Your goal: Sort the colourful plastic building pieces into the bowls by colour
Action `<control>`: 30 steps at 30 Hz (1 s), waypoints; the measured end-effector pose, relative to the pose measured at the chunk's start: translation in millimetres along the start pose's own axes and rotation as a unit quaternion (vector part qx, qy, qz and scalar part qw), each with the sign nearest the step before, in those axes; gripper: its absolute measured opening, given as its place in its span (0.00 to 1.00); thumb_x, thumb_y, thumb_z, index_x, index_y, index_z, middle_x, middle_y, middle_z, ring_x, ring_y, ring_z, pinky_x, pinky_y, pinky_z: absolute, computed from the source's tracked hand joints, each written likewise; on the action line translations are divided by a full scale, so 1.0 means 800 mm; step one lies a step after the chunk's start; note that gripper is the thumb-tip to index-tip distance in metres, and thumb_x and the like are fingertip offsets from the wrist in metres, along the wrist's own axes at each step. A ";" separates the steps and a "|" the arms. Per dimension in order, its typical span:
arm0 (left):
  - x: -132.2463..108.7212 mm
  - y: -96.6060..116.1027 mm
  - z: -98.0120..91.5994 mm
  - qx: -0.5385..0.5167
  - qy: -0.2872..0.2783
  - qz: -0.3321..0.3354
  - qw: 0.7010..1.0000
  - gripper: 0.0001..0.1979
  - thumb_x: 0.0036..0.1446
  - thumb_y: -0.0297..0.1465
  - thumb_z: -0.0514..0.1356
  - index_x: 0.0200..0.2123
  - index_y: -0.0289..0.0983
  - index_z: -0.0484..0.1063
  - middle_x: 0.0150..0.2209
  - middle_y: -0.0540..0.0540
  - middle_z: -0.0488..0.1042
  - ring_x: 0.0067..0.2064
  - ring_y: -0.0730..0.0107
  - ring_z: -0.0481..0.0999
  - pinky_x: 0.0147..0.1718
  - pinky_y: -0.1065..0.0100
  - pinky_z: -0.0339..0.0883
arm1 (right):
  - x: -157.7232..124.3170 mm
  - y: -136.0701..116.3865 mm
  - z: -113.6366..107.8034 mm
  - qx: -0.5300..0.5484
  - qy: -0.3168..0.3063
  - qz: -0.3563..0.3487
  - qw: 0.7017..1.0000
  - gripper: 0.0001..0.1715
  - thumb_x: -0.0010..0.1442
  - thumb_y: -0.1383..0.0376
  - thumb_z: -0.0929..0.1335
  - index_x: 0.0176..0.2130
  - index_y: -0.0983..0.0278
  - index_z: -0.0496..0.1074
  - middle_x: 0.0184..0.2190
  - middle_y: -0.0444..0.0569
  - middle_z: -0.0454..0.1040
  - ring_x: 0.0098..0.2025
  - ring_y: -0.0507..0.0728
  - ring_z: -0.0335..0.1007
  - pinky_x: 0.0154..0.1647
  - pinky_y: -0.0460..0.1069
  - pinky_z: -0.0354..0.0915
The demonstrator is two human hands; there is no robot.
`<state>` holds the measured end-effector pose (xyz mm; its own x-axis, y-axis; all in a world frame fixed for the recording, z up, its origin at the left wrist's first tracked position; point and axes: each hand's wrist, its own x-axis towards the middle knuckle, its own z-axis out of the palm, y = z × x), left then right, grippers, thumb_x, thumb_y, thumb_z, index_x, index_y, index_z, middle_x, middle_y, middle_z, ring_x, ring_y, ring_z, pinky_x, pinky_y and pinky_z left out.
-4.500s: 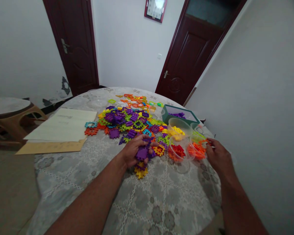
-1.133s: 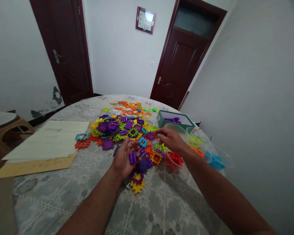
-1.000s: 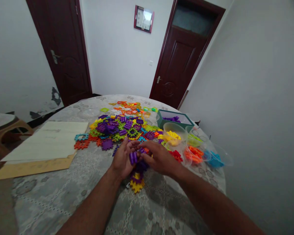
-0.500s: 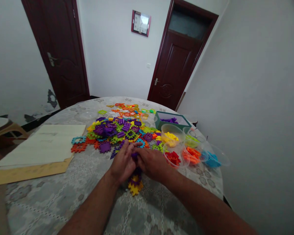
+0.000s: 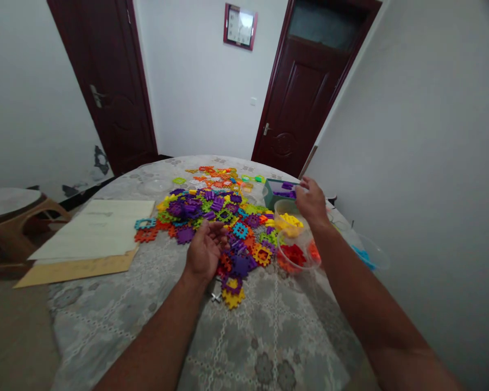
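Note:
A heap of flat, toothed plastic pieces [image 5: 212, 209] in purple, green, orange, yellow and blue covers the middle of a round table [image 5: 269, 326]. My left hand [image 5: 204, 250] rests at the near edge of the heap, palm up, fingers loosely apart and nothing in it. My right hand [image 5: 312, 201] is stretched out over a teal box [image 5: 271, 190] that holds purple pieces. Its fingers are pinched together on purple pieces above the box. Purple, orange and yellow pieces [image 5: 234, 282] lie just beside my left wrist.
Clear bowls stand right of the heap: one with yellow pieces [image 5: 287, 220], one with red [image 5: 295, 255], one with blue [image 5: 370, 258] at the table's edge. Paper sheets [image 5: 98, 228] on brown card [image 5: 73, 269] lie at the left. A stool [image 5: 8, 217] stands beyond.
My right hand took purple pieces out of my left palm and carried them up and right to the teal box. My left hand now lies empty.

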<state>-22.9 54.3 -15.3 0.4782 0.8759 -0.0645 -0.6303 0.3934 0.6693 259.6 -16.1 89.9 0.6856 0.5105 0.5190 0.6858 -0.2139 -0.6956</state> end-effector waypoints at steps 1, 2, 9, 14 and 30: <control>0.001 -0.001 -0.001 0.000 0.005 0.015 1.000 0.21 0.62 0.48 0.62 0.38 0.34 0.78 0.33 0.43 0.77 0.30 0.67 0.75 0.27 0.66 0.71 | -0.013 -0.001 -0.001 -0.014 0.014 -0.041 0.999 0.24 0.65 0.62 0.65 0.58 0.66 0.76 0.53 0.59 0.80 0.50 0.62 0.78 0.55 0.59 0.72; 0.002 -0.002 -0.001 0.002 0.009 0.029 1.000 0.20 0.61 0.47 0.64 0.37 0.34 0.78 0.32 0.44 0.77 0.30 0.67 0.75 0.27 0.67 0.71 | -0.034 -0.003 -0.001 -0.023 0.001 -0.083 0.996 0.23 0.66 0.62 0.65 0.56 0.66 0.77 0.52 0.59 0.81 0.52 0.63 0.77 0.58 0.60 0.70; 0.001 -0.003 -0.001 0.069 0.029 0.145 0.987 0.15 0.59 0.44 0.65 0.37 0.36 0.78 0.32 0.47 0.77 0.32 0.69 0.76 0.32 0.68 0.70 | -0.243 -0.010 0.052 -0.077 -0.165 -0.246 0.952 0.28 0.70 0.67 0.61 0.66 0.70 0.68 0.68 0.66 0.66 0.71 0.67 0.59 0.71 0.65 0.60; -0.004 0.000 0.003 0.153 0.041 0.202 0.966 0.14 0.60 0.43 0.65 0.39 0.37 0.78 0.34 0.47 0.77 0.35 0.66 0.77 0.37 0.66 0.71 | -0.272 0.012 0.086 -0.160 -0.146 -0.194 0.957 0.33 0.70 0.64 0.65 0.70 0.73 0.61 0.73 0.70 0.56 0.76 0.73 0.48 0.73 0.71 0.52; -0.085 -0.003 -0.076 0.800 -0.172 0.123 0.562 0.64 0.31 0.46 0.80 0.73 0.47 0.59 0.74 0.31 0.55 0.73 0.25 0.55 0.68 0.36 0.54 | -0.263 0.008 0.099 -0.132 -0.171 -0.170 0.961 0.24 0.74 0.58 0.65 0.63 0.65 0.69 0.67 0.64 0.67 0.69 0.69 0.60 0.68 0.67 0.58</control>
<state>-90.8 11.0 -57.8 0.7598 0.6352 0.1384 0.5216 -0.7227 0.4535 100.0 -58.7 -63.0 0.3209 0.8226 0.4694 0.9252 -0.1662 -0.3412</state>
